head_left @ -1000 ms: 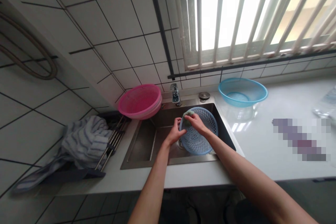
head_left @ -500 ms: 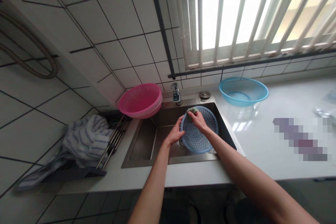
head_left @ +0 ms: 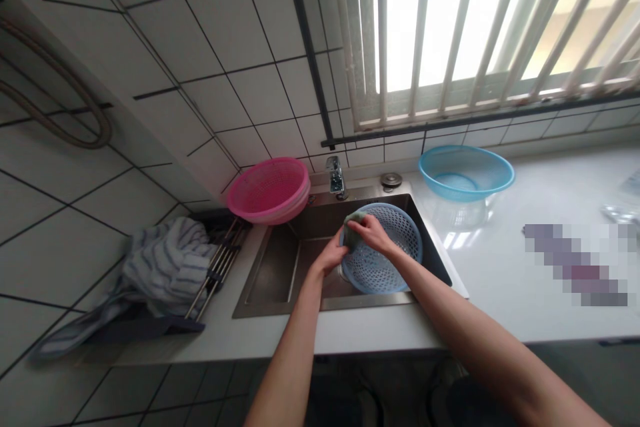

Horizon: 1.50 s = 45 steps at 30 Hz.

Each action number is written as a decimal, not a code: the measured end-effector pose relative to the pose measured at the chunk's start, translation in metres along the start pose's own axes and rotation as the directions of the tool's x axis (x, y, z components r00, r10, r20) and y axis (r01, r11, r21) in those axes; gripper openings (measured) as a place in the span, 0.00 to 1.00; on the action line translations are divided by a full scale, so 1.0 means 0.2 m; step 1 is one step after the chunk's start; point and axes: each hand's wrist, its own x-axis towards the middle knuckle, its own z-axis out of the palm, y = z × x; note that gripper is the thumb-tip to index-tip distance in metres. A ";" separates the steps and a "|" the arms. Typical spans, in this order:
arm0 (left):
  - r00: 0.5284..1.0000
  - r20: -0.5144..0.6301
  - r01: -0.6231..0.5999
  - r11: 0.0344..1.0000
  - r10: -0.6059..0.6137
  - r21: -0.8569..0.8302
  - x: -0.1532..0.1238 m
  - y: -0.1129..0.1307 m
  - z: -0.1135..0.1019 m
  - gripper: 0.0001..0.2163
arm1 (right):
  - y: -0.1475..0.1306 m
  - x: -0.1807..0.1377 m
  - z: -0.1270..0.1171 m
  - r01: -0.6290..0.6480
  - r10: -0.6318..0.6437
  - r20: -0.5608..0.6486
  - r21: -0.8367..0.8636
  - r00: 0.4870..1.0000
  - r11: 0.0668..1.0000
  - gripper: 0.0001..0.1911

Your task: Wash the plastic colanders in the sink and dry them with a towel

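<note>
A light blue plastic colander (head_left: pixel 383 270) is held tilted inside the steel sink (head_left: pixel 273 273). My left hand (head_left: pixel 331 255) grips its left rim, fingers partly hidden behind the rim. In my right hand (head_left: pixel 373 233) is a crumpled, soft greenish cloth (head_left: pixel 353 219), pressed over the upper left rim and inner wall of the colander. The cloth lies close to my left fingers. Behind the colander stands the chrome faucet (head_left: pixel 336 177); I cannot tell whether water runs.
Pink baskets (head_left: pixel 270 192) sit at the sink's back left corner. A bright blue basket (head_left: pixel 465 173) stands on the white counter (head_left: pixel 500 240) to the right. A drain strainer (head_left: pixel 391 180) lies behind the sink. At left, a striped cloth (head_left: pixel 165 263) lies beside a metal rack (head_left: pixel 215 273).
The greenish cloth and my right hand have moved left and slightly down along the colander's rim, closer to my left hand. The colander has shifted slightly and turned in my grip.
</note>
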 end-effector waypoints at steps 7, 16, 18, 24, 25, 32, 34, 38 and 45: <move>0.985 0.040 -0.171 0.973 0.167 0.156 0.04 -0.08 -0.05 0.42 | 0.03 0.01 -0.03 -0.088 0.064 -0.261 -0.080 0.963 0.993 0.20; 0.957 0.026 -0.277 0.892 0.287 0.356 0.05 -0.08 -0.06 0.41 | -0.01 0.03 -0.06 -0.088 0.097 -0.375 0.040 0.922 0.995 0.23; 0.955 0.035 -0.287 0.894 0.293 0.345 0.04 -0.05 -0.04 0.40 | 0.00 0.04 -0.11 -0.119 0.126 -0.449 0.044 0.885 0.992 0.23; 0.980 -0.135 -0.119 0.974 0.146 0.192 0.03 0.00 -0.02 0.34 | 0.01 0.00 0.01 -0.038 0.038 -0.011 0.016 0.999 0.999 0.19; 0.976 -0.177 -0.095 0.981 0.125 0.168 0.02 0.01 -0.02 0.33 | 0.01 -0.02 0.05 -0.024 0.021 0.082 0.032 0.996 0.999 0.18; 0.992 -0.102 -0.079 0.997 0.078 -0.004 -0.01 0.06 0.01 0.42 | -0.03 -0.07 0.12 -0.115 0.084 0.244 0.114 0.966 0.987 0.15; 0.994 -0.087 -0.065 0.998 0.064 -0.012 0.00 0.07 0.01 0.38 | -0.03 -0.05 0.10 -0.156 0.125 0.194 0.154 0.973 0.976 0.15; 0.995 -0.039 -0.096 0.995 0.095 -0.038 0.02 0.08 0.02 0.39 | 0.00 0.02 0.02 -0.158 0.193 -0.101 0.278 0.976 0.947 0.18; 0.993 0.014 -0.118 0.991 0.119 -0.056 -0.01 0.07 0.02 0.42 | -0.01 -0.02 0.01 -0.067 0.072 -0.065 0.073 0.995 0.995 0.17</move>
